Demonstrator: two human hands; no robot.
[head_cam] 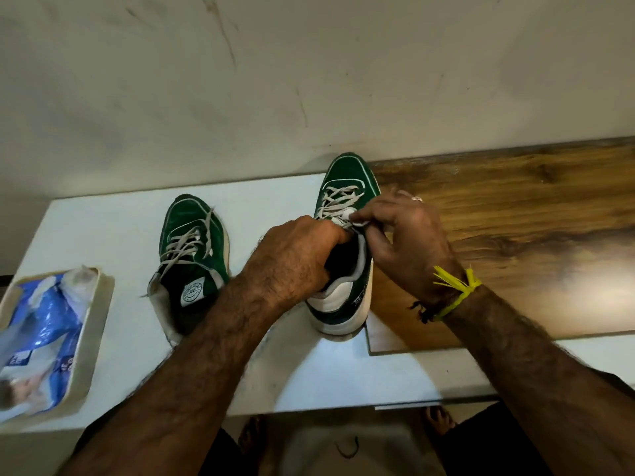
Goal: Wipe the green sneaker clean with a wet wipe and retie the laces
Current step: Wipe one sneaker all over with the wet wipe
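Observation:
Two green sneakers with grey-white laces stand on the white table (pixel 113 218), toes pointing away from me. The right sneaker (pixel 347 173) is the one under my hands. My left hand (pixel 292 259) is closed over its tongue and pinches a lace. My right hand (pixel 402 235) pinches the lace ends (pixel 348 214) just above the tongue. The laces on the forefoot (pixel 338 197) are crossed through the eyelets. The left sneaker (pixel 189 249) stands untouched with loose laces. A wet wipe pack (pixel 44 331), blue and white, lies in a cream tray (pixel 99 324) at the left.
A wooden board (pixel 515 235) covers the table's right side, touching the right sneaker. A plain wall (pixel 275 80) rises behind the table. My bare feet (pixel 441 420) show on the floor below the table's near edge. A yellow thread is tied round my right wrist.

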